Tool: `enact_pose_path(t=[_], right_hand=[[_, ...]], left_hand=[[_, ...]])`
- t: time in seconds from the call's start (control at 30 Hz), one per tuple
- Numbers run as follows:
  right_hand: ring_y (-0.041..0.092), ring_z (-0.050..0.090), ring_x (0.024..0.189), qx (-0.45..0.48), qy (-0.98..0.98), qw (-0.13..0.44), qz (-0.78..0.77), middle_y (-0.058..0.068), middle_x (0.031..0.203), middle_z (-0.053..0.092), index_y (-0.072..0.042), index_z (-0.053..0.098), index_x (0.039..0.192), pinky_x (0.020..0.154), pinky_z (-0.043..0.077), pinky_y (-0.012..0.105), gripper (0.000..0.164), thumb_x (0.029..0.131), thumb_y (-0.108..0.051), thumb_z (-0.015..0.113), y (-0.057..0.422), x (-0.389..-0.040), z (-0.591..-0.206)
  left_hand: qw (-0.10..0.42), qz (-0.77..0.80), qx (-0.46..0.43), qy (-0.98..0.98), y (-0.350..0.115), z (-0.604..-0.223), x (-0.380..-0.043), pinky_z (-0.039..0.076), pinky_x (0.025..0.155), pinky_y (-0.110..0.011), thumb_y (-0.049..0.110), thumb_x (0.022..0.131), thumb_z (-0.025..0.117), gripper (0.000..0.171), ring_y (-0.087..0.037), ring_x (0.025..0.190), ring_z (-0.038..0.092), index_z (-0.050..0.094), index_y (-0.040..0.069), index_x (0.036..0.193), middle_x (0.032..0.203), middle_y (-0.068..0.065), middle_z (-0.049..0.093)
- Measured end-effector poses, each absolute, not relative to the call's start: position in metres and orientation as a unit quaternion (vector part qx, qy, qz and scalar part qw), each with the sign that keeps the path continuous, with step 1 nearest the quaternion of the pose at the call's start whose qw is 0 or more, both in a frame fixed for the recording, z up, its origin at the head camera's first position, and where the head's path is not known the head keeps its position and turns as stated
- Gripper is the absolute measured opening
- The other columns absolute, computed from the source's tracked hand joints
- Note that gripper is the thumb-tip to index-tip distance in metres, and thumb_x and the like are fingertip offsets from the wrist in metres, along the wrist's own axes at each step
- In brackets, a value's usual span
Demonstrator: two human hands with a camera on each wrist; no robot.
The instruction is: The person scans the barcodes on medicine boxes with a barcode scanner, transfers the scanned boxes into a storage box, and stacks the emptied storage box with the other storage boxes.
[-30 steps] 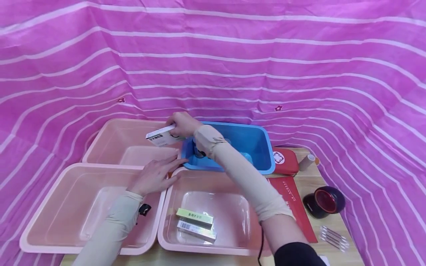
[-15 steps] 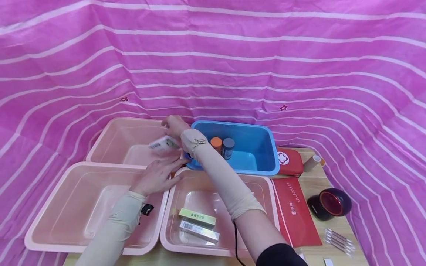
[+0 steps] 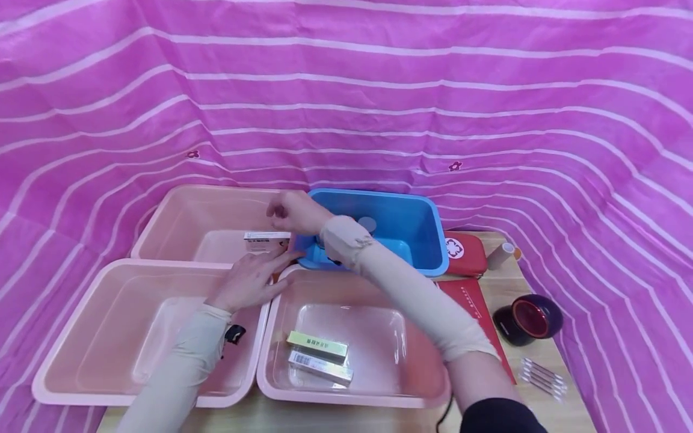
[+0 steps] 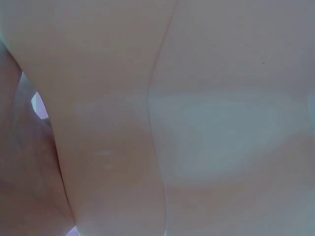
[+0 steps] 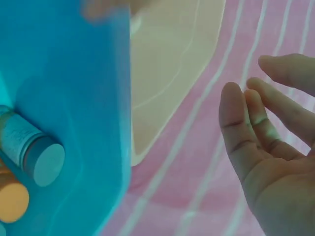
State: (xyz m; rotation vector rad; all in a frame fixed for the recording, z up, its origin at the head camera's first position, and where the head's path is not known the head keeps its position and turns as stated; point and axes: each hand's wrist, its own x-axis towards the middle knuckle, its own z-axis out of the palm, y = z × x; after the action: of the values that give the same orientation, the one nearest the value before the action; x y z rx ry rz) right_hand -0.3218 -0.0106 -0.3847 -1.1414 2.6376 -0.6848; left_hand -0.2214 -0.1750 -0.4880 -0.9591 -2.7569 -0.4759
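My right hand (image 3: 299,213) hovers over the corner where the back-left pink bin (image 3: 197,210) meets the blue bin (image 3: 414,219). Nothing is between its loosely bent fingers, as the right wrist view also shows. Just below it, a white printed box (image 3: 265,242) sits in the pink bin by its right wall. My left hand (image 3: 250,281) rests across the rims where the bins meet, fingers extended. Inside the blue bin are a grey-capped bottle (image 5: 42,160) and an orange-capped bottle (image 5: 12,201), mostly hidden by my right arm in the head view.
The front-right pink bin (image 3: 352,402) holds a green box (image 3: 316,346) and a silver box (image 3: 320,367). At right are a red case (image 3: 470,252), a red folder (image 3: 476,307), a small roll (image 3: 500,255), a black rounded object (image 3: 527,320) and packed swabs (image 3: 542,377).
My right hand has let go of the white box, which dropped into the back-left pink bin. The hand then shifted slightly right. My left hand stayed on the rims.
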Motion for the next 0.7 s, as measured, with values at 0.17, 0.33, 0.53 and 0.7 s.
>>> enact_pose_path(t=[0.17,0.33,0.53,0.7], right_hand=[[0.014,0.064,0.097,-0.437,0.868,0.115,-0.207,0.007,0.111,0.071,-0.007,0.075,0.120,0.086,0.052,0.018,0.026,0.095,-0.014,0.073,0.020,-0.267,-0.392],[0.010,0.065,0.096,-0.472,0.847,0.173,-0.172,0.003,0.113,0.073,-0.011,0.073,0.125,0.086,0.053,0.015,0.030,0.094,-0.011,0.073,0.047,-0.221,-0.415],[0.008,0.067,0.087,-0.443,0.861,0.235,-0.082,0.000,0.109,0.075,-0.015,0.075,0.121,0.081,0.056,0.020,0.030,0.092,-0.021,0.079,0.068,-0.190,-0.449],[0.008,0.063,0.081,-0.404,0.877,0.260,-0.014,-0.006,0.098,0.072,-0.021,0.075,0.120,0.074,0.053,0.021,0.031,0.090,-0.026,0.080,0.073,-0.179,-0.471]], left_hand=[[0.081,-0.162,-0.310,-0.933,-0.178,-0.488,-0.221,0.049,0.100,-0.061,0.038,0.097,0.066,0.054,-0.037,0.126,0.063,0.058,0.017,0.146,0.148,-0.013,0.059],[0.059,-0.168,-0.301,-0.937,-0.175,-0.487,-0.221,0.048,0.101,-0.062,0.044,0.099,0.064,0.058,-0.039,0.123,0.064,0.051,0.026,0.152,0.149,-0.015,0.058],[0.055,-0.169,-0.297,-0.938,-0.173,-0.487,-0.222,0.050,0.097,-0.061,0.045,0.098,0.065,0.055,-0.040,0.119,0.066,0.052,0.031,0.150,0.148,-0.013,0.059],[0.042,-0.176,-0.286,-0.941,-0.172,-0.487,-0.221,0.048,0.099,-0.062,0.046,0.098,0.064,0.056,-0.042,0.124,0.064,0.051,0.033,0.151,0.151,-0.012,0.056]])
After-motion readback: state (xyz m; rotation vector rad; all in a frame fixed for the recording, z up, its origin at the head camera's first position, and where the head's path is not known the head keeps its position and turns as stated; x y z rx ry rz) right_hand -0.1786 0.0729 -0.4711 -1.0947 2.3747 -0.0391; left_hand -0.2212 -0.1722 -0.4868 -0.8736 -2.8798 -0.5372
